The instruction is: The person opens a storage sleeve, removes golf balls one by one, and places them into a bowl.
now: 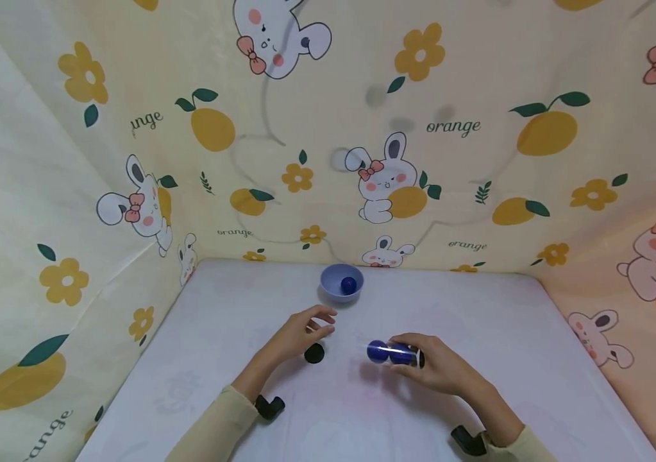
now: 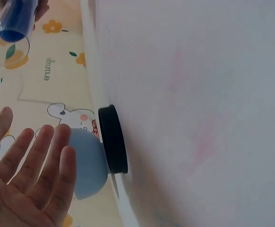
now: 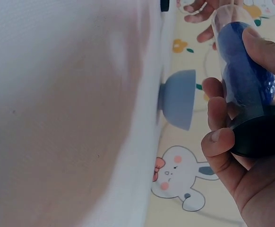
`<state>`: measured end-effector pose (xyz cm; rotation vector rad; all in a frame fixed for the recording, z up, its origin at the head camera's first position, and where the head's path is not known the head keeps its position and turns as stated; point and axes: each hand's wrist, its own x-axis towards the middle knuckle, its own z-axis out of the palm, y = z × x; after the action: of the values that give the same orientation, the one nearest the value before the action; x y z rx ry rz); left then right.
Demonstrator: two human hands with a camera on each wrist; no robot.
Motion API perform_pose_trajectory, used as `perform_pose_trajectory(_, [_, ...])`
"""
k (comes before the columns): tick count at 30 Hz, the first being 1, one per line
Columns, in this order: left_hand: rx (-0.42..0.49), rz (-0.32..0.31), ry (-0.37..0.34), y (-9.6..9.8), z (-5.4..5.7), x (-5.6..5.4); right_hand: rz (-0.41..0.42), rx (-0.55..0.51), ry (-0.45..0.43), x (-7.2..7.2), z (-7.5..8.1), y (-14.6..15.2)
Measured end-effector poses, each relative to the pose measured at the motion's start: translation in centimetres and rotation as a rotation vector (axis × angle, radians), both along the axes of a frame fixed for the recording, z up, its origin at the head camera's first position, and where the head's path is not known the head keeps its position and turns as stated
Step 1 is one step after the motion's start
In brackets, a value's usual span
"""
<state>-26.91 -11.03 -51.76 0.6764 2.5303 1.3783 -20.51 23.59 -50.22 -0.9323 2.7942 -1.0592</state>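
Note:
My right hand [image 1: 442, 367] grips a clear tube [image 3: 247, 66] with a black end [image 3: 260, 131] lying near the palm. Blue balls [image 1: 378, 351] sit inside the tube, which is tilted sideways with its other end uncovered and facing left. My left hand [image 1: 300, 332] holds nothing, its fingers loosely spread. Just below the left hand, a black round cap [image 1: 314, 353] rests on the table; the left wrist view shows the cap [image 2: 113, 139] edge-on beyond the fingertips. Behind both hands stands a light blue bowl [image 1: 328, 294] with one dark blue ball [image 1: 349, 285] inside.
The white-covered table [image 1: 235, 289] meets a patterned cloth wall [image 1: 333, 205] at the back, and similar cloth rises on both sides. The bowl stands close to the table's far edge. Each wrist wears a black device [image 1: 270, 407].

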Motion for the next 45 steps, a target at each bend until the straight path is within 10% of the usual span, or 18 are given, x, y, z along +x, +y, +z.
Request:
perform_pose_trajectory(21, [0.039, -0.166, -0.039, 1.9, 0.4, 3.4, -0.017, 0.02, 0.0, -0.1, 0.3, -0.2])
perform_pose_trajectory(45, [0.048, -0.167, -0.027, 2.7, 0.0, 3.9, -0.036, 0.065, -0.012, 0.0, 0.6, -0.7])
